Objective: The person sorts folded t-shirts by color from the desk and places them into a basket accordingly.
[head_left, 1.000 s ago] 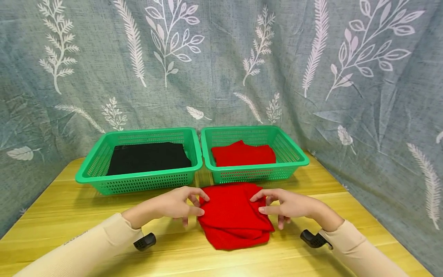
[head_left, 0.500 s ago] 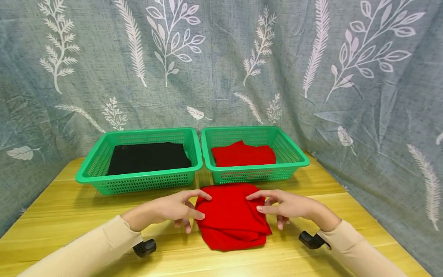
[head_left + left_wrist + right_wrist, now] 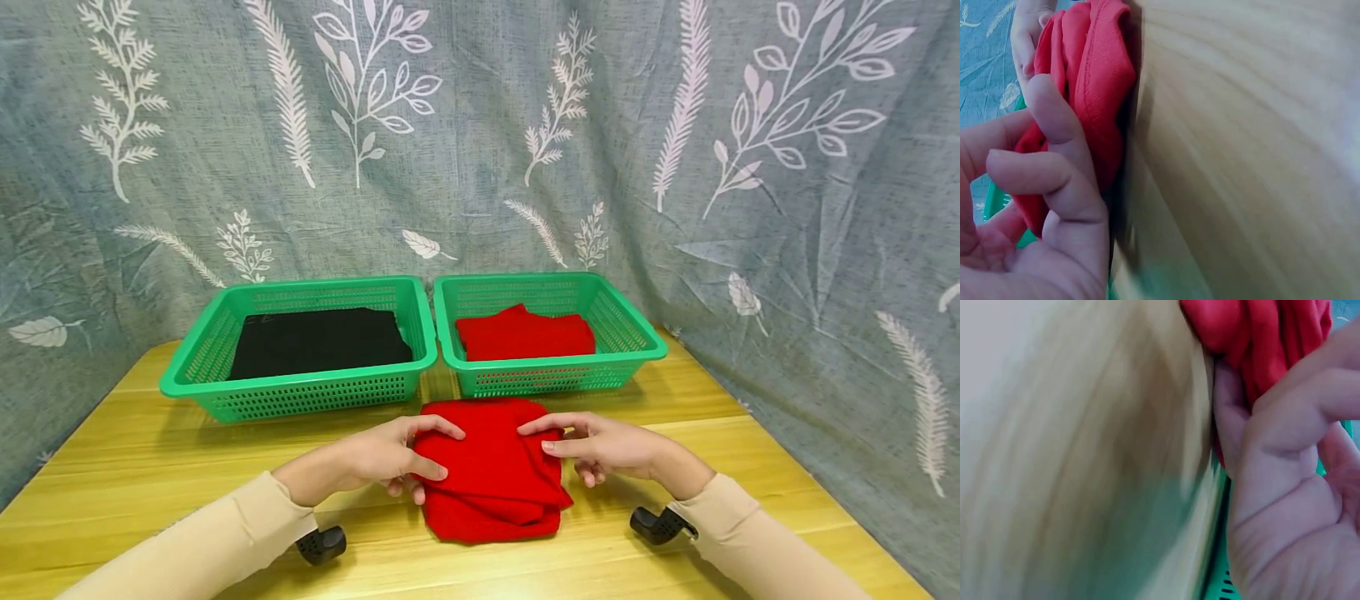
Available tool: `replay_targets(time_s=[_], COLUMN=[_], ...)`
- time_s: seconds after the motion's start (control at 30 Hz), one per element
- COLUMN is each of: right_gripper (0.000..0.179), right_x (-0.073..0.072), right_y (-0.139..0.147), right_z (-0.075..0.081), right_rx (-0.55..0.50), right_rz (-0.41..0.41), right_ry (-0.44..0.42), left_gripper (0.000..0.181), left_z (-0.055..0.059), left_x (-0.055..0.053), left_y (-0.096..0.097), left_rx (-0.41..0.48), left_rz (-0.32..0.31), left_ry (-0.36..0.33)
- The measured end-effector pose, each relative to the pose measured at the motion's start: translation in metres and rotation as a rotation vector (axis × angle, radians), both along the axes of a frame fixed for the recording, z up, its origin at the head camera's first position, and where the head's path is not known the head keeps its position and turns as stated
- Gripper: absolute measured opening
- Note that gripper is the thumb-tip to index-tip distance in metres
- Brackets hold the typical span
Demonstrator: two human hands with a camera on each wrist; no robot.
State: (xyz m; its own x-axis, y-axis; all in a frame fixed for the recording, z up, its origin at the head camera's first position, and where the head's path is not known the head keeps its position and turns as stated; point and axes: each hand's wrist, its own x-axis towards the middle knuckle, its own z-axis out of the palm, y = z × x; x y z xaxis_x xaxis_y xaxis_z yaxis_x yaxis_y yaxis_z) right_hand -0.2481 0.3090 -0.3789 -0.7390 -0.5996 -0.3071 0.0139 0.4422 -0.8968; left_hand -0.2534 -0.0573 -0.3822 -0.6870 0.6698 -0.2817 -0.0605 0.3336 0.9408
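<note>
A loosely folded red garment (image 3: 491, 467) lies on the wooden table in front of the baskets, its near edge rumpled. My left hand (image 3: 382, 454) grips its left side, with thumb and index finger on top. On the opposite side my right hand (image 3: 611, 446) holds the edge in the same way. A stitched seam shows on the red garment (image 3: 1100, 81) in the left wrist view, where the other fingers curl against its side. In the right wrist view a finger (image 3: 1229, 406) reaches in beneath the red folds (image 3: 1266, 344).
Behind the garment stand two green plastic baskets. The left basket (image 3: 300, 400) holds folded black cloth (image 3: 318, 342); the right basket (image 3: 555, 379) holds folded red cloth (image 3: 525, 333). A patterned grey-blue curtain (image 3: 480, 167) hangs behind the wooden table (image 3: 135, 467).
The red garment has shifted slightly left. My right hand has moved left along with it, and my left hand's fingers reach further over its edge. The baskets stay put.
</note>
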Motion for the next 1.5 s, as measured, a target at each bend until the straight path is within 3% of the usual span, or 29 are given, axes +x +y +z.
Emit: replay_targets(time_s=[0.3, 0.57, 0.8, 1.03, 1.2, 1.4, 1.5], right_gripper=[0.050, 0.051, 0.048, 0.047, 0.048, 0.048, 0.047], right_x=[0.000, 0.000, 0.000, -0.002, -0.003, -0.005, -0.005], right_y=[-0.012, -0.015, -0.016, -0.023, -0.022, -0.024, -0.026], right_z=[-0.003, -0.003, -0.007, -0.012, -0.012, -0.011, -0.012], right_rx=[-0.044, -0.047, -0.055, -0.064, -0.089, -0.100, -0.085], right_rz=[0.004, -0.035, -0.062, -0.041, -0.041, -0.028, -0.026], right_ry=[-0.042, -0.037, -0.006, 0.005, 0.031, 0.062, 0.059], left_gripper=[0.051, 0.052, 0.052, 0.056, 0.061, 0.063, 0.059], left_z=[-0.002, 0.000, -0.002, -0.009, -0.006, -0.001, -0.004], left_x=[-0.001, -0.001, 0.000, 0.006, 0.009, 0.009, 0.006], left_y=[0.003, 0.005, 0.008, 0.009, 0.011, 0.009, 0.006], left_rx=[0.016, 0.005, 0.034, 0.080, 0.116, 0.096, 0.078], left_rz=[0.011, 0.007, 0.008, -0.006, 0.002, 0.030, 0.046], left_ry=[0.006, 0.063, 0.033, 0.034, 0.043, 0.055, 0.050])
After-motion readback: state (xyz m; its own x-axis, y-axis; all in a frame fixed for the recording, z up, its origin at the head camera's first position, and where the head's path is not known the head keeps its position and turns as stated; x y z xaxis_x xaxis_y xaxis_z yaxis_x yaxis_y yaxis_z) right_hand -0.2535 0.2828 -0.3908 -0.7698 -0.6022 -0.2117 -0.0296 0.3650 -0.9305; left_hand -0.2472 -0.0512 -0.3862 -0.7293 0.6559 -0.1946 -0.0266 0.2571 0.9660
